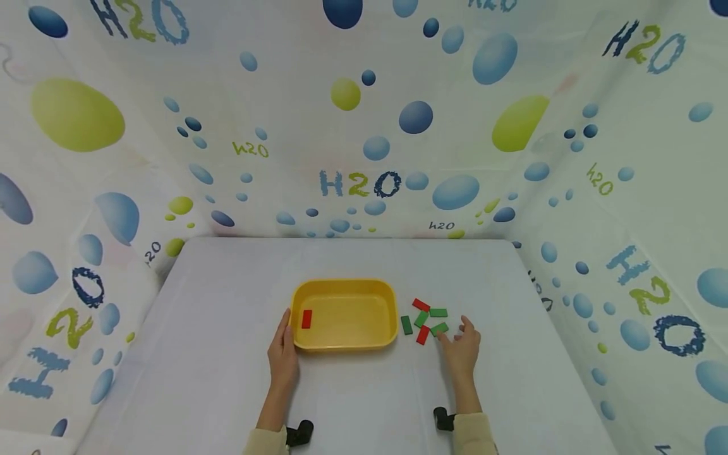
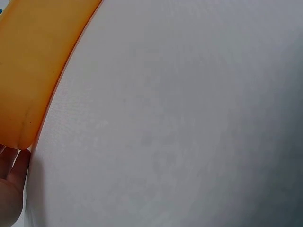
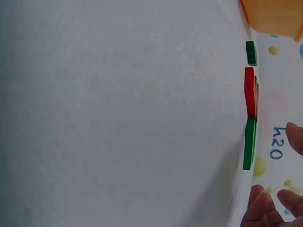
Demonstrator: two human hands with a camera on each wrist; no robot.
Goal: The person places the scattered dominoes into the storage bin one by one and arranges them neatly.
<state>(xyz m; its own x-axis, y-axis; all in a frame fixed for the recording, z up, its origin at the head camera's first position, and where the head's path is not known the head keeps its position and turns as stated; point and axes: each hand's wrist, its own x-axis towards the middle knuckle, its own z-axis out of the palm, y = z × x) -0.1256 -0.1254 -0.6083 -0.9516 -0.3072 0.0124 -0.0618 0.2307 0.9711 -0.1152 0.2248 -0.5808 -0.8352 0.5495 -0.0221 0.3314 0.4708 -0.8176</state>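
A yellow plastic tray [image 1: 347, 346] lies on the white table with one red block [image 1: 306, 319] inside, near its left end. My left hand [image 1: 282, 354] rests along the tray's left side, fingers extended; in the left wrist view its fingertips [image 2: 21, 163] touch the tray's corner. To the tray's right lies a loose group of green and red blocks. My right hand [image 1: 462, 351] hovers at the right edge of this group, thumb and fingers apart, close to a green block [image 1: 439, 329]. In the right wrist view the hand holds nothing, apart from the nearest green block [image 3: 249, 144].
Other blocks near the tray's right side include a green one [image 1: 406, 325], a red one [image 1: 423, 335] and another red one [image 1: 421, 304]. A patterned curtain [image 1: 364, 126] encloses the table [image 1: 364, 404] at the back and sides.
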